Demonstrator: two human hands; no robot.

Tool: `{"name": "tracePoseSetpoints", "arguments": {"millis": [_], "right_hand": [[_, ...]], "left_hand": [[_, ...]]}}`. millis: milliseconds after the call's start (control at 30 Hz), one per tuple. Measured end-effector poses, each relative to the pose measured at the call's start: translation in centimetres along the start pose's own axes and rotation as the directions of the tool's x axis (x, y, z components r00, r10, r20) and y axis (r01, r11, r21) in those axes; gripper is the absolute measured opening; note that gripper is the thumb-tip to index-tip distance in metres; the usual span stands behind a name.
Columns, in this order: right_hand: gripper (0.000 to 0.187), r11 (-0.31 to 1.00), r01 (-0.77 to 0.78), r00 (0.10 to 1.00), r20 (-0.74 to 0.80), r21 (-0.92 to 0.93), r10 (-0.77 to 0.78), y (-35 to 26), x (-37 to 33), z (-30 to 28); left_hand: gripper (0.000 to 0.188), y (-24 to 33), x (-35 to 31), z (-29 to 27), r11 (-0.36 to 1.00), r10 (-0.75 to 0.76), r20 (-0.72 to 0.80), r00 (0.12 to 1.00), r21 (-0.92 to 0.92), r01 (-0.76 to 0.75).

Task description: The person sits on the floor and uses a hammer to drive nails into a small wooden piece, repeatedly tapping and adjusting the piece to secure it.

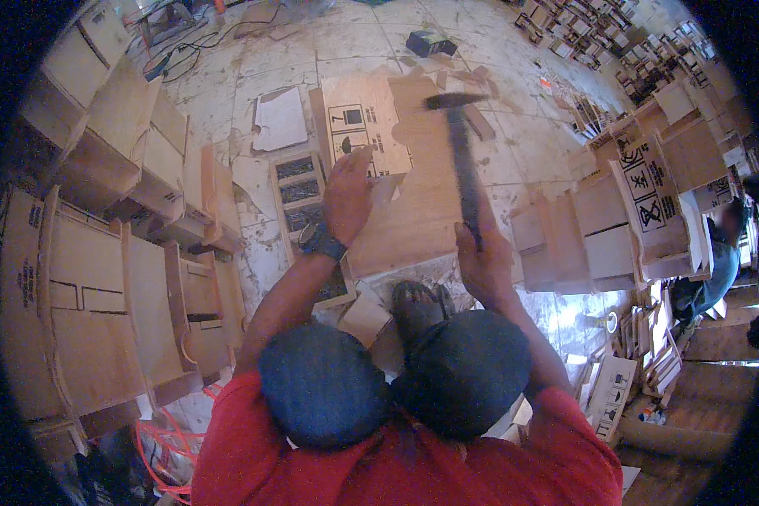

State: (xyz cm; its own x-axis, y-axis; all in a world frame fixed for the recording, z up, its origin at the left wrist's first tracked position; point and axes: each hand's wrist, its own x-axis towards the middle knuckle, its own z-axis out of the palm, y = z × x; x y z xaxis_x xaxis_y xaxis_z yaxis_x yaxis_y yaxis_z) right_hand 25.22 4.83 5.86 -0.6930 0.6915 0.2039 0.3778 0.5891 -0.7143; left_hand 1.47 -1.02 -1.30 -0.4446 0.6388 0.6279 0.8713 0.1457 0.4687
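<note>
The right hand (481, 253) grips a head-heavy hammer (462, 160) low on its handle; the left hand (347, 196) lies open, pressing a stiff, light plywood panel (422, 202).

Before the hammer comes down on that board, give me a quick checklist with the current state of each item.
1. Right hand gripping the hammer handle: ok.
2. Hammer raised above the wooden board: ok, blurred.
3. Left hand steadying the board: ok, resting on its edge.
4. Left hand's fingers clear of the strike spot: cannot tell.
5. Nail in place: cannot tell, none visible.
6. Foot bracing the board's near end: ok.
</note>
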Motion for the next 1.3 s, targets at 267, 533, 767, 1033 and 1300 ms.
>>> {"name": "tracePoseSetpoints", "arguments": {"millis": [267, 533, 767, 1033, 1300], "right_hand": [[0.059, 0.981, 0.177, 0.979, 0.122, -0.081, -0.166, 1.1, 0.2, 1.9], [0.053, 0.994, -0.01, 0.969, 0.245, -0.109, 0.037, 0.0, 0.6, 0.9], [0.054, 0.981, -0.067, 0.921, 0.367, -0.182, 0.131, 0.1, 0.6, 1.4], [0.057, 0.982, -0.05, 0.938, 0.328, -0.184, 0.109, 0.2, 0.1, 1.5], [0.055, 0.997, 0.048, 0.98, 0.194, -0.067, -0.034, 2.8, 0.3, 2.1]], "left_hand": [[0.055, -0.2, 0.1, -0.3, 1.0, 0.025, 0.036, 0.999, 0.007, -0.025], [0.068, -0.6, 0.0, 0.4, 0.999, -0.037, 0.044, 0.998, 0.006, 0.037], [0.071, -0.7, -0.2, 0.0, 1.0, -0.032, 0.105, 0.994, 0.003, 0.031], [0.079, -0.4, 0.0, 0.1, 0.995, -0.061, 0.136, 0.989, -0.066, 0.07], [0.07, -0.8, -1.1, -0.3, 0.999, 0.013, 0.07, 0.997, 0.048, -0.016]]}}
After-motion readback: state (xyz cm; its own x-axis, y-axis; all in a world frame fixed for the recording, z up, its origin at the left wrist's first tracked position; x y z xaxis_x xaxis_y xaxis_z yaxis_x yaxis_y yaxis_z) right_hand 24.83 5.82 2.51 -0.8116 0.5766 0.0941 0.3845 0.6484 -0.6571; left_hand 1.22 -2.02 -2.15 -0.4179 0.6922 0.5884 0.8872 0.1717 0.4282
